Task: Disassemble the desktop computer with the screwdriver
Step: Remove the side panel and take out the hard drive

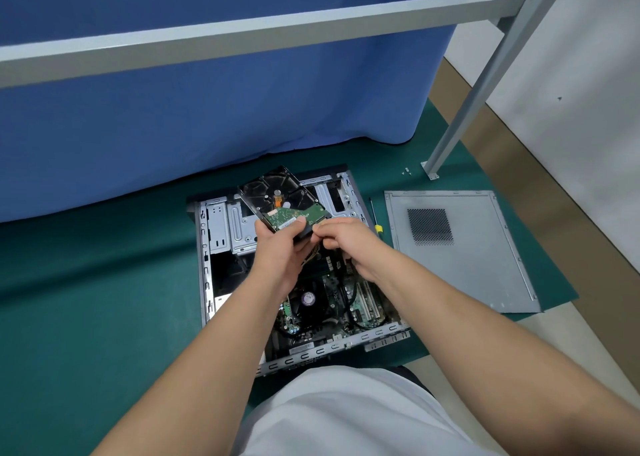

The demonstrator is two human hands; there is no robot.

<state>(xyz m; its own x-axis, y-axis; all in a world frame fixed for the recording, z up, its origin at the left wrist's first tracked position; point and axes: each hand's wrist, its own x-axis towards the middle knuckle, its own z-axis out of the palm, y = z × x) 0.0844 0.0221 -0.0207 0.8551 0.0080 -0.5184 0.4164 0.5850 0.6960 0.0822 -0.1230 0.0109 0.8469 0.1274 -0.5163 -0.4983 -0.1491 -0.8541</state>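
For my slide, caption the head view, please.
Both hands lift the hard drive over the open computer case.

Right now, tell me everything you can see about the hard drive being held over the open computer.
The hard drive is a flat black metal block, turned underside up so its green circuit board and a small orange ribbon show. It is tilted and held above the open computer case, clear of the drive bay. The left hand grips its near end, thumb on the board. The right hand pinches at the near edge, where wires hang; the connector itself is hidden.
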